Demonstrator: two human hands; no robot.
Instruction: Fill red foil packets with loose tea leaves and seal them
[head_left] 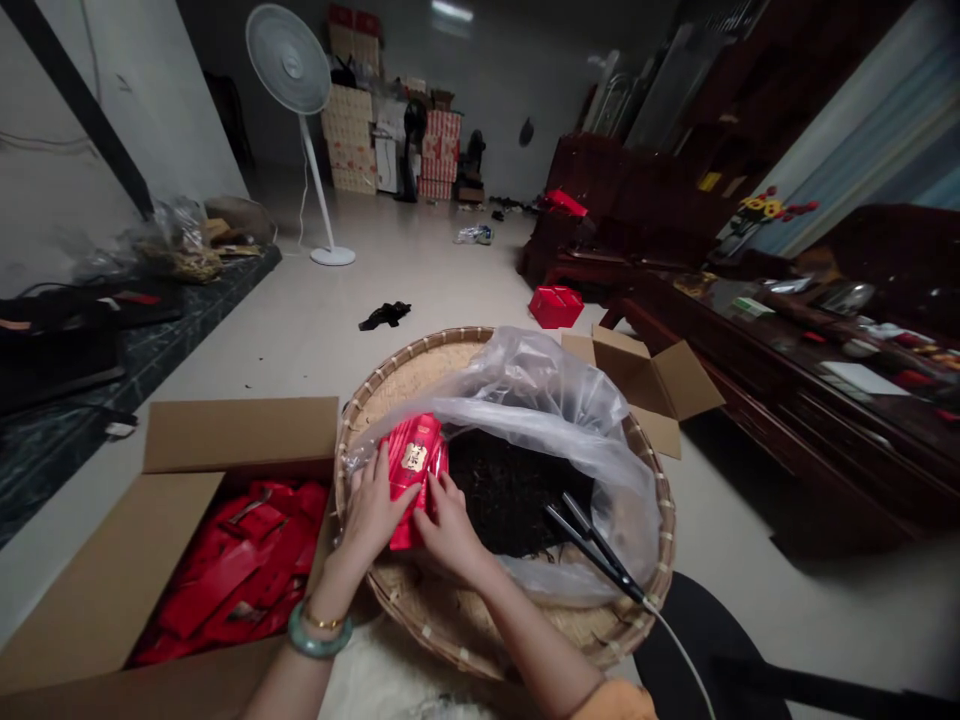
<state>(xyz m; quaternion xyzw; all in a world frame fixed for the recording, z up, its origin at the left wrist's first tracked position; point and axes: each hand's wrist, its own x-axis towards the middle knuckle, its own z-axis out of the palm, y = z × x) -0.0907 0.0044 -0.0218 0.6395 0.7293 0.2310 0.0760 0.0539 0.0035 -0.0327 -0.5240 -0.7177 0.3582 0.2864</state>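
A stack of shiny red packets [415,485] with a gold label on top lies at the left side of a round woven bamboo tray [450,630]. My left hand [375,508] holds the stack's left side, thumb across its front. From the right, my right hand [448,522] grips the opposite edge with bent fingers. Beside the packets, an open clear plastic bag [525,410] holds dark, dry tea-like leaves [502,490]. A black hair-straightener-like sealing tool [596,550] rests with its jaws apart over the bag's right side, its pale cord trailing down.
To the left stands an open cardboard box [240,432] filled with red packets [240,570]. Another open carton [626,375] and a red box [556,306] sit beyond the tray. A dark wooden table [712,400] runs along the right; a white fan [319,190] stands farther back.
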